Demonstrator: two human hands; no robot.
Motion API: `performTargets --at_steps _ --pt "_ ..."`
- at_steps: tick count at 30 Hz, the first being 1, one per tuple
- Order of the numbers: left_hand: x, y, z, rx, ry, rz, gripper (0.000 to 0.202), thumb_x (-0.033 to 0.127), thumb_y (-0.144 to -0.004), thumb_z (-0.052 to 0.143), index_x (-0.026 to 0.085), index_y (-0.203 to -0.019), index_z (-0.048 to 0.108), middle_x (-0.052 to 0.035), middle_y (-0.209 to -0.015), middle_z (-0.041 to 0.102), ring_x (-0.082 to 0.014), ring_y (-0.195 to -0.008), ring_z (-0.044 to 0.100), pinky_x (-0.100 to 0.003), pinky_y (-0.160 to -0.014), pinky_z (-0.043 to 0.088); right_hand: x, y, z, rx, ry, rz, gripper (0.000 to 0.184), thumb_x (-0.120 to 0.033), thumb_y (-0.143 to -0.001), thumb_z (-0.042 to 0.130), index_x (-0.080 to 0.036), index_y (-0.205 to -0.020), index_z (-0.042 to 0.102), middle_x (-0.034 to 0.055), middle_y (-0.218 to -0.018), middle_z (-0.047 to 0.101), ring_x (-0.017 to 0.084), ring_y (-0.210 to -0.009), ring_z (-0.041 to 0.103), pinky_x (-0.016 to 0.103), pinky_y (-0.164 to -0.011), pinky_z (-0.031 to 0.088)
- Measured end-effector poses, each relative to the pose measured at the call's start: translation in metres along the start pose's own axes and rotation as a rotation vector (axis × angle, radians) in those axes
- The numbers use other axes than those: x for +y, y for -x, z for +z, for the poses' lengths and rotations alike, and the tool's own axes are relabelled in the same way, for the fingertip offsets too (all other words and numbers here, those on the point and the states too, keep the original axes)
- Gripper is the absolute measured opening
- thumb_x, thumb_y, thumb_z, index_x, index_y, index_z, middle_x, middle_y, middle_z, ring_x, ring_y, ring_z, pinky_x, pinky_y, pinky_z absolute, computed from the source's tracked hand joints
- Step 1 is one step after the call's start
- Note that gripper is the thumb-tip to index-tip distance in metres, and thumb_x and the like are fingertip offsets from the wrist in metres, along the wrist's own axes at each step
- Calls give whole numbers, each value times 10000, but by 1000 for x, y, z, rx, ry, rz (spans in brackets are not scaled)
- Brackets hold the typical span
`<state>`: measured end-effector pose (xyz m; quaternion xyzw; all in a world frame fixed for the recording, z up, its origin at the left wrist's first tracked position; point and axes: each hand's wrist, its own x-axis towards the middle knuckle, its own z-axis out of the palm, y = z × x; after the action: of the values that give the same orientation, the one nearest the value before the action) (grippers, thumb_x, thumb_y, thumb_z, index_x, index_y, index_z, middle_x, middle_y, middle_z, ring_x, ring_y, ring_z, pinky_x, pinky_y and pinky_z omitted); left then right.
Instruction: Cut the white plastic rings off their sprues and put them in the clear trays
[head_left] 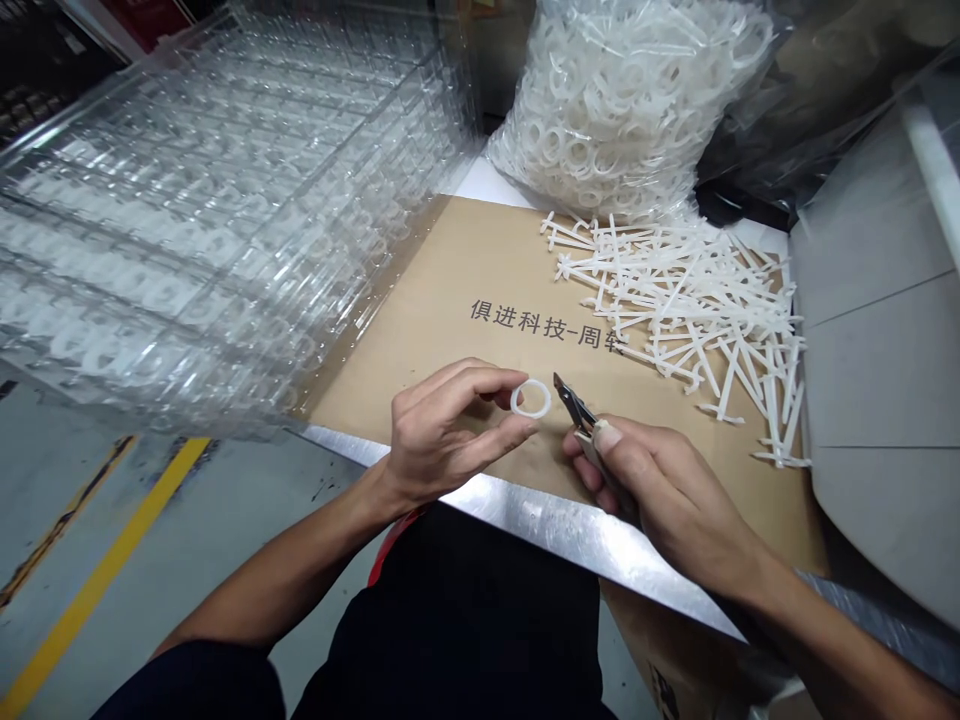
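Observation:
My left hand [442, 425] pinches a small white plastic ring [531, 398] between thumb and fingers, just above the brown cardboard sheet [465, 270]. My right hand [660, 490] is closed around a pair of small cutting pliers [574, 405], whose dark jaws point at the ring from the right, a short gap away. Both hands hover near the table's metal front edge [555, 525].
A heap of white plastic sprue sticks [690, 310] lies on the cardboard at the right. Behind it stands a clear bag full of white rings [622, 100]. Stacked clear plastic trays [210, 200] fill the left. A grey surface [877, 330] borders the right.

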<state>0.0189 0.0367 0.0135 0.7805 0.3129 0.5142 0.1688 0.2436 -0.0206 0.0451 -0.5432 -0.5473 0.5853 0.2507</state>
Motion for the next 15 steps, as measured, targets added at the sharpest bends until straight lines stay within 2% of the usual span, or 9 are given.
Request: performTargets --at_steps 9,15 --pt "-1 1 -1 11 17 -1 282 223 -835 854 144 -1069 719 -29 -825 731 -124 -743 685 -242 -655 555 3 1 -3 -32 -28 15 431 -431 -1126 370 -204 -982 707 -13 -762 595 132 -668 539 277 -627 432" --pt "-2 2 -1 11 23 -18 297 262 -826 868 159 -1060 717 -22 -836 736 -125 -743 685 -240 -655 561 2 1 -3 -39 -27 22 425 -424 -1122 387 -200 -948 704 -14 -752 595 136 -663 542 283 -634 433"
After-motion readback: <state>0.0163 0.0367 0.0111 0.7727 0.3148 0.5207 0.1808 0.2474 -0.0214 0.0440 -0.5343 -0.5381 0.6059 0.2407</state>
